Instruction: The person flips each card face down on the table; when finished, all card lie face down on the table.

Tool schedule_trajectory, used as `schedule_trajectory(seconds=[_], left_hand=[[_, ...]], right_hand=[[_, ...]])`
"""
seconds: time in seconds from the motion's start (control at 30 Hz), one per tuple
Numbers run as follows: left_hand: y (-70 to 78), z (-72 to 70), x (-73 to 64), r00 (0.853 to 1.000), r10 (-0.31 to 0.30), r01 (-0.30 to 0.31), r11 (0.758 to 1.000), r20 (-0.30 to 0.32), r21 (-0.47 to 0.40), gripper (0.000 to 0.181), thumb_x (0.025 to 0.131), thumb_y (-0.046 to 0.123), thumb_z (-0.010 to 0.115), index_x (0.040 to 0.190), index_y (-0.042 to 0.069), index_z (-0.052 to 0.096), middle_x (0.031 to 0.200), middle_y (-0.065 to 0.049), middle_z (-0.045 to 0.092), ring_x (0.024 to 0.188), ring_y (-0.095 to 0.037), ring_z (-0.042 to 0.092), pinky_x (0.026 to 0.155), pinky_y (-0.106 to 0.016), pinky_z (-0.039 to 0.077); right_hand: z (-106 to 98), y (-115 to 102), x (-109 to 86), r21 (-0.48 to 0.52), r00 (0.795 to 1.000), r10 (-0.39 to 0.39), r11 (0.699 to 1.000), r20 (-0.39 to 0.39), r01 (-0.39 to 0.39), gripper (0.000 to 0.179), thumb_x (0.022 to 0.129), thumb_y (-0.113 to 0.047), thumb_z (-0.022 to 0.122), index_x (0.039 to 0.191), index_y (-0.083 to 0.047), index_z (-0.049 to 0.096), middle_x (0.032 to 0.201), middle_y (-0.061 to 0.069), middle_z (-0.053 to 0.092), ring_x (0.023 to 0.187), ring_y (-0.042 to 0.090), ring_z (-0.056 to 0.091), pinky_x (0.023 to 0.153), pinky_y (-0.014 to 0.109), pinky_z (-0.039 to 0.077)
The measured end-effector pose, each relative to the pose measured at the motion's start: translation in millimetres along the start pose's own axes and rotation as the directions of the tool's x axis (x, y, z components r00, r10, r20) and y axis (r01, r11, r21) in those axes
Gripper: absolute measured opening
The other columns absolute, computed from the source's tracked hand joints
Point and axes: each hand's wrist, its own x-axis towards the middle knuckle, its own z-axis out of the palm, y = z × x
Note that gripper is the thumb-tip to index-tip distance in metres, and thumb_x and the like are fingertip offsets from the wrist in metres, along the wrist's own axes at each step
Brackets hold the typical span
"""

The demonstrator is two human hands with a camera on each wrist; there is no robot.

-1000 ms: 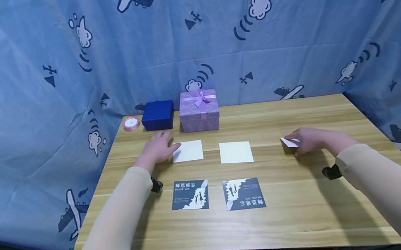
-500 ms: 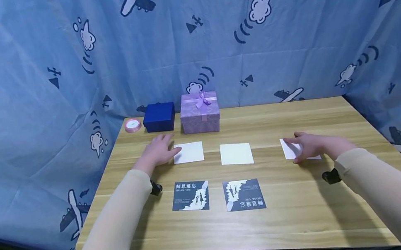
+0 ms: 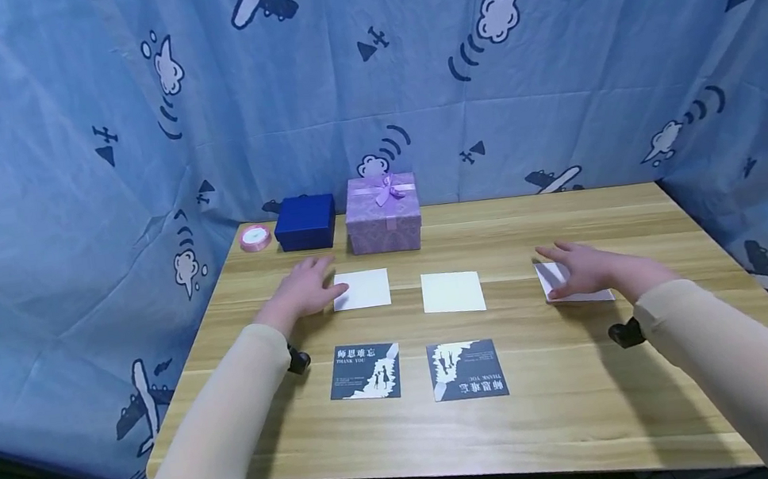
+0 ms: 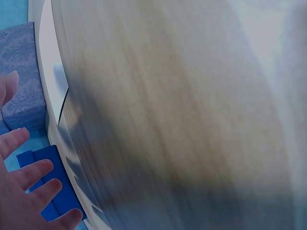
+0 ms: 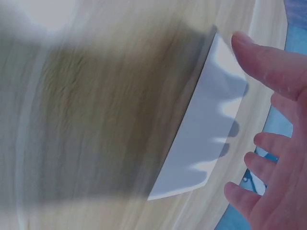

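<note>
My left hand point(image 3: 298, 291) is held over the left part of the table, its thumb tip overlapping the edge of a white card point(image 3: 365, 290). In the left wrist view its fingers point(image 4: 41, 170) are spread and hold nothing. My right hand point(image 3: 587, 269) hovers over another white card point(image 3: 548, 275), partly covering it in the head view. The right wrist view has that card point(image 5: 201, 124) lying flat, with the spread fingers apart from it. Between the hands lies a third, cream-white card point(image 3: 452, 293). Two dark printed thank-you cards, one left point(image 3: 364, 372) and one right point(image 3: 468, 370), lie nearer.
Along the back of the wooden table point(image 3: 563, 409) stand a pink ribbon roll point(image 3: 255, 238), a blue box point(image 3: 305, 223) and a purple gift box point(image 3: 382, 214) with a bow. A blue printed curtain point(image 3: 332, 54) hangs behind.
My right hand has let go of the white card, which was tilted and now lies flat, and lifted slightly off it. The left hand has hardly moved.
</note>
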Motion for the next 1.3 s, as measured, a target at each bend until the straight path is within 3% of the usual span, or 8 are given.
schedule_trajectory(seconds=[0.37, 0.5, 0.77, 0.97, 1.1, 1.3], left_hand=[[3.8, 3.4, -10.9, 1.000, 0.001, -0.001, 1.000, 0.021, 0.008, 0.079, 0.100, 0.056, 0.058, 0.163, 0.015, 0.032, 0.166, -0.021, 0.029, 0.155, -0.043, 0.025, 0.124, -0.061, 0.025], [10.1, 7.4, -14.3, 0.998, 0.064, -0.064, 0.997, 0.018, 0.047, 0.077, 0.100, 0.056, 0.058, 0.161, 0.013, 0.036, 0.164, -0.022, 0.034, 0.153, -0.044, 0.029, 0.123, -0.061, 0.026], [28.2, 10.6, -28.4, 0.980, 0.192, -0.196, 0.972, 0.044, 0.129, 0.073, 0.094, 0.063, 0.064, 0.152, 0.021, 0.049, 0.151, -0.014, 0.048, 0.142, -0.036, 0.041, 0.114, -0.061, 0.039], [42.4, 10.7, -43.1, 0.951, 0.297, -0.306, 0.946, 0.086, 0.110, 0.070, 0.089, 0.064, 0.070, 0.143, 0.021, 0.056, 0.129, -0.007, 0.058, 0.116, -0.025, 0.055, 0.102, -0.048, 0.048], [48.4, 16.6, -50.6, 0.924, 0.344, -0.361, 0.929, 0.166, 0.085, 0.069, 0.084, 0.066, 0.075, 0.133, 0.021, 0.060, 0.111, 0.000, 0.059, 0.094, -0.016, 0.056, 0.087, -0.035, 0.051], [54.1, 26.7, -56.7, 0.893, 0.367, -0.408, 0.905, 0.262, 0.123, 0.076, 0.073, 0.073, 0.081, 0.125, 0.024, 0.057, 0.107, 0.007, 0.054, 0.095, -0.012, 0.051, 0.086, -0.031, 0.049]], right_hand=[[-1, -14, 2.7, -0.003, 1.000, 0.004, 1.000, -0.005, -0.004, 0.095, 0.091, -0.034, 0.078, 0.159, 0.007, 0.027, 0.157, 0.047, 0.017, 0.140, 0.070, 0.022, 0.111, 0.078, 0.027], [2, -16, 4.5, 0.001, 1.000, 0.022, 1.000, 0.001, -0.022, 0.093, 0.092, -0.036, 0.077, 0.159, 0.006, 0.027, 0.157, 0.046, 0.018, 0.140, 0.069, 0.023, 0.111, 0.078, 0.027], [-3, -17, 6.3, -0.001, 1.000, 0.012, 1.000, -0.009, -0.012, 0.091, 0.094, -0.035, 0.074, 0.159, 0.008, 0.026, 0.156, 0.047, 0.019, 0.139, 0.070, 0.024, 0.111, 0.077, 0.028], [-6, -21, 6.0, 0.017, 1.000, 0.025, 1.000, -0.012, -0.025, 0.090, 0.095, -0.034, 0.073, 0.159, 0.008, 0.025, 0.157, 0.047, 0.019, 0.140, 0.069, 0.022, 0.112, 0.077, 0.026], [-6, -23, 7.1, 0.018, 1.000, 0.024, 1.000, -0.015, -0.024, 0.089, 0.096, -0.035, 0.072, 0.159, 0.008, 0.025, 0.156, 0.047, 0.021, 0.140, 0.068, 0.023, 0.112, 0.077, 0.026], [-5, -25, 8.9, 0.032, 0.999, 0.040, 0.999, -0.012, -0.039, 0.089, 0.096, -0.036, 0.071, 0.160, 0.006, 0.025, 0.158, 0.045, 0.019, 0.141, 0.067, 0.024, 0.112, 0.077, 0.027]])
